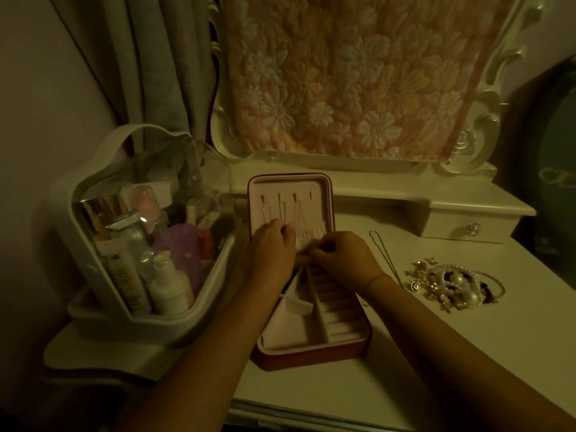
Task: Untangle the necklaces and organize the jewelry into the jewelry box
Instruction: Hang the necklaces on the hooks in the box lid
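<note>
At the upright lid of the open red jewelry box with pink lining [311, 353], we are curling the fingers of left hand [271, 247] and right hand [341, 255] at its gathered pocket; what they are gripping, we cannot tell. Thin chains [282, 210] are hanging from 3 lid hooks. Waiting on the white dressing table [514, 260]: 1 pendant necklace [385, 257] and a tangled pearl-and-gold jewelry heap [455, 285]. A white cosmetics caddy [162, 330] is crowding the box's left.
</note>
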The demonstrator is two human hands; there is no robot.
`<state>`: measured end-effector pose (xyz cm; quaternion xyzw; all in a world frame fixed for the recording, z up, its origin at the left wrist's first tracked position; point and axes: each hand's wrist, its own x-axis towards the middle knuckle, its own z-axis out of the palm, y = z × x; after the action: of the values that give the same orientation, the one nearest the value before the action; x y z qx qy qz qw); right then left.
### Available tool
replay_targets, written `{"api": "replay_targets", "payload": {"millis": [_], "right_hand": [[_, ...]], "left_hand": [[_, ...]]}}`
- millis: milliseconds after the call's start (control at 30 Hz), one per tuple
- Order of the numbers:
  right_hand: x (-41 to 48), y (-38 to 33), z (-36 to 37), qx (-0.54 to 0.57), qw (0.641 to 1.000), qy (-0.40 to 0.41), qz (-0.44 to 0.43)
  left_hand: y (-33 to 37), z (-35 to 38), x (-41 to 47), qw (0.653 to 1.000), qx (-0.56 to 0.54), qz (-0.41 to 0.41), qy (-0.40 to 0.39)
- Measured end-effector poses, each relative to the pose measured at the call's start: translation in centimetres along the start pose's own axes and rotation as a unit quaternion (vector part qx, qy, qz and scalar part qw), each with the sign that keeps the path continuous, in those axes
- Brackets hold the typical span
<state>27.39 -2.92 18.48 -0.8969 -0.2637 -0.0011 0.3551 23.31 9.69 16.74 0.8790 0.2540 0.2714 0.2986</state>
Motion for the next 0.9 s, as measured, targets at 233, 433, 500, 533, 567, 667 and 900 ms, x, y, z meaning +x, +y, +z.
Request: {"api": "replay_targets", "payload": {"millis": [233, 433, 500, 533, 567, 667, 900], "right_hand": [[-3.6, 2.2, -4.8, 0.045, 0.998, -0.029, -0.018], [-4.2, 1.7, -6.4, 0.171, 0.984, -0.051, 0.021], [-3.4, 0.4, -6.6, 0.265, 0.963, -0.043, 0.015], [-2.8, -0.4, -6.7, 0.307, 0.951, -0.035, 0.010], [-2.1, -1.1, -6.7, 0.342, 0.939, -0.027, 0.004], [0.5, -2.9, -6.3, 0.395, 0.918, -0.018, -0.023], [4.1, -3.6, -2.9, 0.350, 0.935, -0.037, -0.041]], "left_hand": [[0.1, -0.3, -0.1, 1.000, -0.017, 0.003, -0.010], [0.1, -0.7, -0.4, 0.998, -0.061, -0.028, -0.008], [0.0, -0.8, -0.4, 0.996, -0.080, -0.033, -0.002], [0.0, -0.9, -0.4, 0.996, -0.083, -0.032, 0.000], [-0.2, -0.9, -0.3, 0.996, -0.087, -0.031, -0.001], [-0.4, -0.8, -0.1, 0.991, -0.130, -0.039, -0.009], [-0.4, -0.9, -0.1, 0.974, -0.215, -0.065, 0.002]]}}
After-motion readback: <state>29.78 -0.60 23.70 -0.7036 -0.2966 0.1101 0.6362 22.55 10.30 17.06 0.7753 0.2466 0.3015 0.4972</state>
